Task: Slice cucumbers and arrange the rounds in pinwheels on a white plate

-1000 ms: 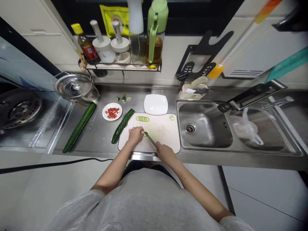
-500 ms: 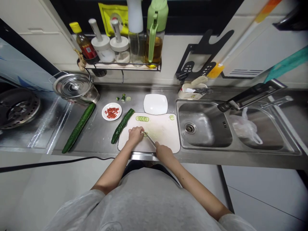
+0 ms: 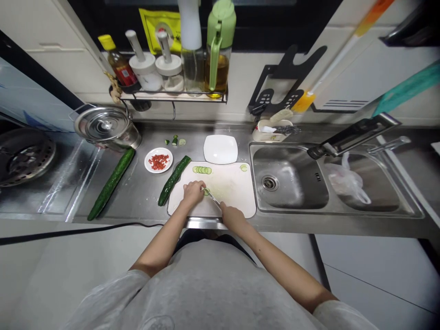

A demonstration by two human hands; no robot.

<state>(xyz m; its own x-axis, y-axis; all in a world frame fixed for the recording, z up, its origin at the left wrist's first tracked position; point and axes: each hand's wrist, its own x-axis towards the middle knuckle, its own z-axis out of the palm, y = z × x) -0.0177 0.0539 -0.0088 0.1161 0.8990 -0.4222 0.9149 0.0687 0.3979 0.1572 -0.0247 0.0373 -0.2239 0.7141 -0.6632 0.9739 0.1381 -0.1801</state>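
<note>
My right hand (image 3: 233,216) is closed round the handle of a kitchen knife (image 3: 214,200), whose blade points up and left across the white cutting board (image 3: 237,197). My left hand (image 3: 194,192) rests on the board with its fingers bent together, pressing a small cucumber piece (image 3: 206,191) beside the blade. How much of that piece lies under the fingers is hidden. A row of overlapping cucumber slices (image 3: 202,170) lies near the board's far edge, and a few more slices (image 3: 244,167) sit in the far right corner. A cucumber (image 3: 174,180) leans across the board's left edge.
A white plate (image 3: 220,149) stands behind the board. To the left are a plate of chopped red pieces (image 3: 158,161), cucumber ends (image 3: 175,140), another long cucumber (image 3: 112,184) and a lidded steel pot (image 3: 107,126). The double sink (image 3: 288,178) lies right; a condiment rack (image 3: 175,95) hangs above.
The whole view has shifted slightly, with the sink and rack a little further left. Both hands and the knife stay in nearly the same place over the board.
</note>
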